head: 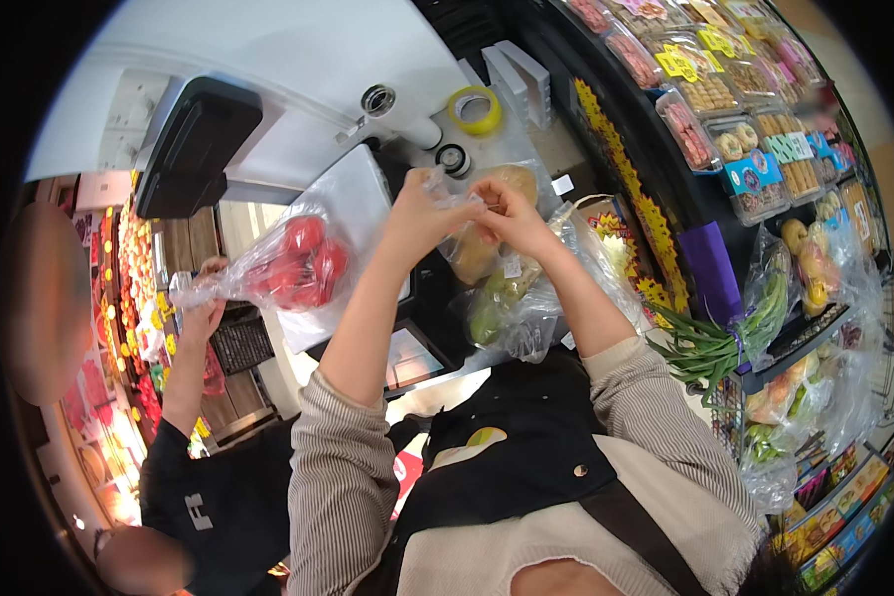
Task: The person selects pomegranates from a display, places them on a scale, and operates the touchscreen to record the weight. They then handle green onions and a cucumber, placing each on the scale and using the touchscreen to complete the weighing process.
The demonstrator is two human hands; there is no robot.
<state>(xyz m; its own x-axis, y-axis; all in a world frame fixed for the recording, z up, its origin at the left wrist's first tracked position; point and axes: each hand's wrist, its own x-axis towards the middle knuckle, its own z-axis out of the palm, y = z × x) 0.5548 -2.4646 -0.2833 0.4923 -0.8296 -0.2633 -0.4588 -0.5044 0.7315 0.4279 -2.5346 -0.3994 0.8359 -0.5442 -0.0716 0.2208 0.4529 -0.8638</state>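
Note:
My left hand [421,212] grips the gathered neck of a clear plastic bag [451,195] above the counter. The fingertips of my right hand [510,216] pinch the same plastic, close beside the left fingers. Yellowish-brown produce [473,257] shows through clear plastic below my hands. Next to it, green produce [488,316] lies in another clear bag with a small label. On the left, a clear bag of red, round produce [305,261] rests on a white scale plate [365,194], and another person's hands [207,305] hold its neck.
A roll of yellow tape [475,110], a white bottle [402,115] and a black-and-white lid [453,159] are at the counter's back. A screen [413,357] faces me below the scale. On the right are green onions [760,328], bagged produce and shelves of packaged food [715,89].

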